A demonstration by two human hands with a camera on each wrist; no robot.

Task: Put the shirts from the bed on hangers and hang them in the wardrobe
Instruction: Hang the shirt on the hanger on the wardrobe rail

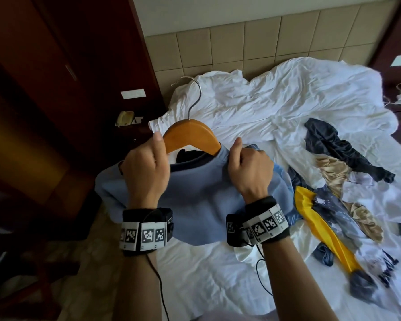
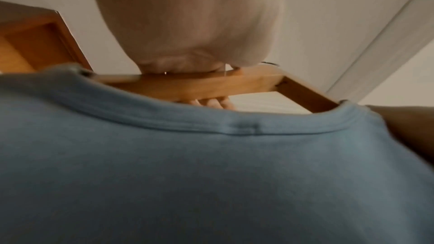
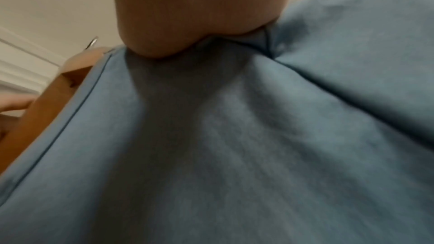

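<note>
No readable text anywhere; only square coded markers on wristbands [image 1: 143, 235].

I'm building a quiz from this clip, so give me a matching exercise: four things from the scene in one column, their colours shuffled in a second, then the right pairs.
Things:
1. hanger
2. shirt held by both hands
3. duvet
4. long garment right of the shirt

Colours:
A. white
B. yellow
C. orange-brown wood
D. light blue

Pairs: 1-C, 2-D, 3-A, 4-B

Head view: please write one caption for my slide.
Both hands fit a blue shirt onto a wooden hanger.
</note>
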